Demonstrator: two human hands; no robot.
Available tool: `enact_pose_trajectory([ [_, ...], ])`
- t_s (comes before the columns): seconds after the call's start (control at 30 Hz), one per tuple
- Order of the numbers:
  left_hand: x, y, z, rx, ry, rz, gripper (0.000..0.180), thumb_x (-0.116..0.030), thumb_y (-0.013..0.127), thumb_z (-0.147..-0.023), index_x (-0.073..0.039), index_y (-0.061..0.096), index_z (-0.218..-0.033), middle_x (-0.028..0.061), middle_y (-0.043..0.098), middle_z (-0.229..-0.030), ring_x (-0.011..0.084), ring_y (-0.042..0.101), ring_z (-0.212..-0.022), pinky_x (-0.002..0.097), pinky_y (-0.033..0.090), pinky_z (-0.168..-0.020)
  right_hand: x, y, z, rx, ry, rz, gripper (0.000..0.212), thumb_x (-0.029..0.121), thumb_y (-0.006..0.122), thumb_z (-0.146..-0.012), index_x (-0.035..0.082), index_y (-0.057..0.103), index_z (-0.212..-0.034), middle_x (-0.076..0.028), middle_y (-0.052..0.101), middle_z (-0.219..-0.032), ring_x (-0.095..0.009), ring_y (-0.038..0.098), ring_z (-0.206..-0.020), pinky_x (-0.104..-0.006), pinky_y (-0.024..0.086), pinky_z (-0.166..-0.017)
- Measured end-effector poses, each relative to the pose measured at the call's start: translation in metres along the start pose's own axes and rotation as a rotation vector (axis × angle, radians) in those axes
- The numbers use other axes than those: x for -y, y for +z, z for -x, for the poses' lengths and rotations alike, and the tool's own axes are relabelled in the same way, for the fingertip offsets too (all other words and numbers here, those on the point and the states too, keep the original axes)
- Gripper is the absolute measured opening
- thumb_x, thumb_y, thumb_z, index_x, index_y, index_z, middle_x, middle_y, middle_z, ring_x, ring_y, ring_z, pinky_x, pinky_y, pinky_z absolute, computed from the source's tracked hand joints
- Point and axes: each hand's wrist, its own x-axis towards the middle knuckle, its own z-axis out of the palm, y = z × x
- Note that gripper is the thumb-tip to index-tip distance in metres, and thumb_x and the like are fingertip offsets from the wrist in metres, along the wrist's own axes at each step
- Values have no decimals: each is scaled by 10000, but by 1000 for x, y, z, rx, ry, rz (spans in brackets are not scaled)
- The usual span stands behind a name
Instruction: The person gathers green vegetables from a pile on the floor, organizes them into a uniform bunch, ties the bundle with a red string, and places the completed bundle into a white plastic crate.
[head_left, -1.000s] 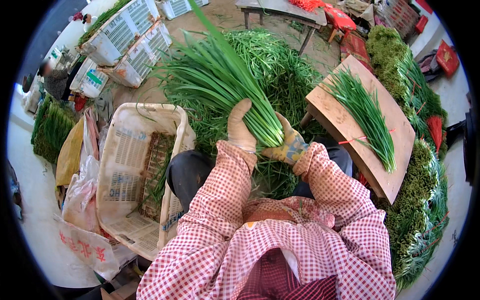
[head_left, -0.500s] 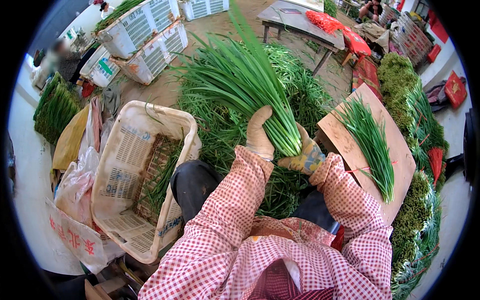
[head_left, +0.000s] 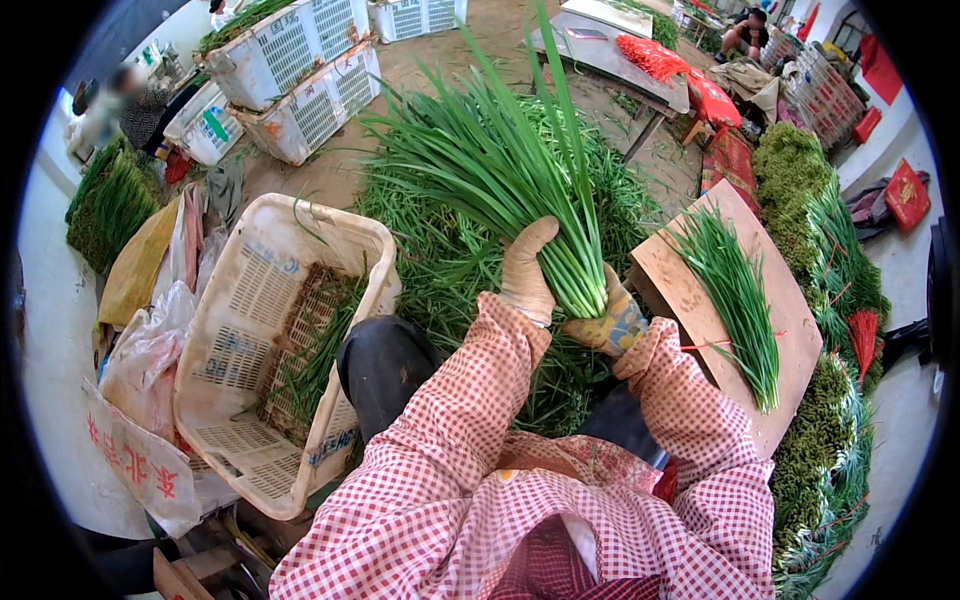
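A large bunch of green garlic chives (head_left: 510,170) is held up in front of me, leaves fanning away to the far left and pale cut ends toward me. My gloved left hand (head_left: 528,268) is closed around its stems from the left side. Down at the cut ends, my right hand (head_left: 607,318), in a patterned glove, is closed against the stems; some of its fingers are hidden behind them. To the right, a smaller bunch of chives (head_left: 735,300) lies on a wooden board (head_left: 685,262), with a red tie (head_left: 715,345) across and under it.
Loose chives (head_left: 420,270) are heaped beyond my knees. A white plastic crate (head_left: 240,290) with some leaves inside stands at my left. Stacked bundles (head_left: 815,440) line the right side. Farther off are stacked crates (head_left: 320,105) and a low table (head_left: 600,55) holding red ties (head_left: 650,58).
The bunch has tipped a little more upright, and a few leaves have swung rightward. Both hands have shifted slightly to the right and stay on the stems.
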Motion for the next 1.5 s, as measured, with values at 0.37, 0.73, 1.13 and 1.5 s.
enact_pose_trajectory([
  [0.37, -29, -42, 59, -261, -670, -95, 489, -280, 649, -870, -63, 452, -1262, 152, 508, -1261, 308, 486, -1155, 481, 400, -1009, 40, -129, 163, 182, 305, 680, 774, 233, 761, -654, 16, 414, -1311, -139, 624, -1130, -234, 613, -1021, -338, 486, -882],
  [0.73, -89, -22, 46, -116, -365, -1534, 328, -251, 660, -854, -34, 609, -1095, 48, 618, -792, 74, 534, -539, 225, 475, -481, -76, -164, 275, -25, 54, 780, 652, 296, 688, -729, 25, 460, -1277, -157, 641, -1067, -287, 640, -954, -349, 513, -769],
  [1.13, -34, -41, 8, 1, -399, -2008, 373, -252, 522, -924, -37, 522, -1229, 177, 579, -1210, 320, 589, -1072, 385, 485, -910, -12, -137, 241, 74, 326, 920, 725, 238, 698, -693, 21, 393, -1314, -169, 650, -1067, -293, 647, -966, -358, 513, -812],
  [1.5, -7, 1, 113, 887, -1116, -900, 870, -277, 759, -764, -45, 254, -1434, 131, 453, -1366, 263, 495, -1193, 407, 432, -972, 73, -55, 92, -37, 485, 500, 734, 255, 733, -613, 109, 468, -1282, -153, 657, -1028, -305, 644, -917, -392, 514, -778],
])
